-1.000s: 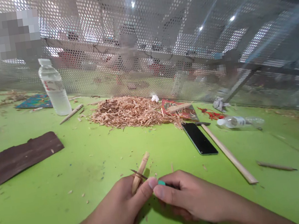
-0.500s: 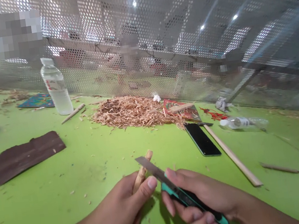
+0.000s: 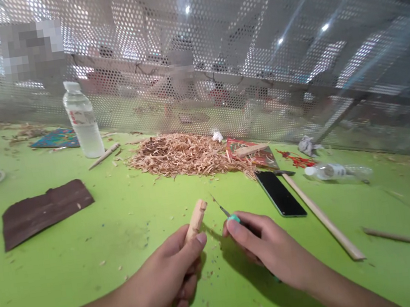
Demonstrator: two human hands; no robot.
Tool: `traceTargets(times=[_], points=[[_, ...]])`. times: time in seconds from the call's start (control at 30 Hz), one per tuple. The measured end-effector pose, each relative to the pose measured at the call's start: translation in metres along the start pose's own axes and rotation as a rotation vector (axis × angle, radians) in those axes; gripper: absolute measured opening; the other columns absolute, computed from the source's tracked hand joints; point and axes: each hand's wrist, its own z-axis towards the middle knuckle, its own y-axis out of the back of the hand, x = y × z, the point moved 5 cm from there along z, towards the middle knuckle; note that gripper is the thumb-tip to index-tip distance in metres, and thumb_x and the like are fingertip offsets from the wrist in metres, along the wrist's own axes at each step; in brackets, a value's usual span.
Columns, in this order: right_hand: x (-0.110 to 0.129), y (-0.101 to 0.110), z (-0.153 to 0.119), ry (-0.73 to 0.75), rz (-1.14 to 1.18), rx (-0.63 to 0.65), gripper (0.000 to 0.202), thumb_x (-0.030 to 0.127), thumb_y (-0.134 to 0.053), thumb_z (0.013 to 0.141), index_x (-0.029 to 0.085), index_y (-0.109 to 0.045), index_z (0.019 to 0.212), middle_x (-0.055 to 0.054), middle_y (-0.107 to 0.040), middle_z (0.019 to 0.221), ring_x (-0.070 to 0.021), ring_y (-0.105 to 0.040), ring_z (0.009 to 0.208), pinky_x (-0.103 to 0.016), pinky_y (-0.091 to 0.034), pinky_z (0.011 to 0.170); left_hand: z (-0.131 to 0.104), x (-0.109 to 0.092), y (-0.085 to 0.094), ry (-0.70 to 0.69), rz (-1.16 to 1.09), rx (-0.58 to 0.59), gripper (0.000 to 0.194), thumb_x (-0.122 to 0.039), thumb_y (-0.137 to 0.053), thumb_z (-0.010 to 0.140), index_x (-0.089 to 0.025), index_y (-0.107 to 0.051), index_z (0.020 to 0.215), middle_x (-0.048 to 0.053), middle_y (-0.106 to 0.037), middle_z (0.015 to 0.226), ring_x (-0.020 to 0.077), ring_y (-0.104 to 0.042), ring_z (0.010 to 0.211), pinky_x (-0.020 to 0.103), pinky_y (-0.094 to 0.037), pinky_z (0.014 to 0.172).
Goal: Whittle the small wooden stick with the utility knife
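Note:
A short pale wooden stick (image 3: pixel 196 220) with a notch near its top end is held between the thumb and fingers of my left hand (image 3: pixel 177 263). My right hand (image 3: pixel 260 242) is closed around a green and black utility knife (image 3: pixel 233 217). The knife's thin blade points up and to the left, seen nearly edge-on, and stands apart from the stick. Most of the handle is hidden in my palm. Both hands are above the green table (image 3: pixel 122 209).
Behind are a shavings pile (image 3: pixel 186 156), an upright water bottle (image 3: pixel 83 121) and a perforated screen (image 3: pixel 175 41). Brown sheet (image 3: pixel 46 212) lies left. Phone (image 3: pixel 280 194), hammer (image 3: pixel 322 213), pencil (image 3: pixel 391 235) and lying bottle (image 3: pixel 338 171) are at right.
The blade was over the stick and has moved off it to the right. My right hand has turned, so the blade shows edge-on and less of the handle is visible.

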Motion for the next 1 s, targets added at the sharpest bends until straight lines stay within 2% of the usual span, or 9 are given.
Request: traceTargets(times=[0.1, 0.37, 0.53, 0.63, 0.73, 0.87, 1.0], points=[[0.000, 0.004, 0.000, 0.032, -0.078, -0.050, 0.055, 0.076, -0.054, 0.103, 0.022, -0.063, 0.101, 0.007, -0.041, 0.069, -0.0142, -0.040, 0.061, -0.026, -0.031, 0.054, -0.001, 0.001, 0.001, 0.018, -0.003, 0.005, 0.045, -0.067, -0.065, 0.096, -0.027, -0.044, 0.096, -0.016, -0.040, 0.055, 0.0027, -0.023, 0.035, 0.009, -0.036, 0.026], [-0.006, 0.000, 0.000, 0.048, -0.049, 0.008, 0.051, 0.071, -0.054, 0.106, 0.022, -0.065, 0.107, 0.006, -0.040, 0.072, -0.0129, -0.038, 0.062, -0.026, -0.029, 0.054, -0.002, 0.001, 0.002, 0.043, -0.020, 0.002, 0.053, -0.070, -0.074, 0.087, -0.027, -0.044, 0.089, -0.015, -0.043, 0.058, 0.0029, -0.024, 0.036, 0.010, -0.034, 0.024], [-0.001, -0.003, -0.003, 0.011, -0.075, 0.053, 0.051, 0.072, -0.059, 0.103, 0.021, -0.066, 0.103, 0.006, -0.042, 0.071, -0.0127, -0.040, 0.062, -0.025, -0.031, 0.053, 0.002, -0.002, 0.004, 0.064, -0.052, -0.020, 0.049, -0.067, -0.057, 0.098, -0.026, -0.042, 0.076, -0.015, -0.033, 0.045, 0.0034, -0.016, 0.032, 0.010, -0.029, 0.024], [0.001, -0.004, -0.004, 0.006, -0.032, 0.057, 0.053, 0.074, -0.057, 0.103, 0.021, -0.066, 0.104, 0.007, -0.041, 0.068, -0.0126, -0.040, 0.060, -0.025, -0.032, 0.053, 0.003, -0.004, 0.004, 0.059, -0.061, -0.007, 0.048, -0.064, -0.058, 0.097, -0.026, -0.042, 0.073, -0.014, -0.034, 0.044, 0.0039, -0.017, 0.032, 0.011, -0.031, 0.024], [0.000, -0.003, -0.003, 0.016, -0.002, 0.051, 0.052, 0.073, -0.054, 0.105, 0.022, -0.065, 0.104, 0.007, -0.040, 0.069, -0.0128, -0.041, 0.060, -0.025, -0.034, 0.053, 0.003, -0.004, 0.003, 0.039, -0.059, 0.015, 0.047, -0.063, -0.065, 0.095, -0.026, -0.044, 0.074, -0.014, -0.036, 0.045, 0.0036, -0.018, 0.032, 0.011, -0.031, 0.024], [0.002, 0.000, -0.004, 0.064, -0.101, 0.046, 0.048, 0.068, -0.050, 0.109, 0.022, -0.063, 0.104, 0.007, -0.040, 0.070, -0.0125, -0.038, 0.059, -0.025, -0.031, 0.053, 0.003, -0.001, 0.003, 0.019, -0.045, 0.040, 0.046, -0.063, -0.068, 0.095, -0.025, -0.046, 0.079, -0.014, -0.040, 0.049, 0.0032, -0.023, 0.032, 0.011, -0.035, 0.024], [0.014, -0.001, -0.011, 0.181, -0.272, 0.044, 0.042, 0.057, -0.043, 0.115, 0.023, -0.061, 0.100, 0.003, -0.055, 0.078, -0.0149, -0.051, 0.070, -0.027, -0.039, 0.066, 0.000, -0.002, 0.004, 0.019, -0.033, 0.074, 0.037, -0.059, -0.066, 0.099, -0.026, -0.049, 0.096, -0.015, -0.044, 0.049, 0.0027, -0.025, 0.029, 0.010, -0.035, 0.026]])
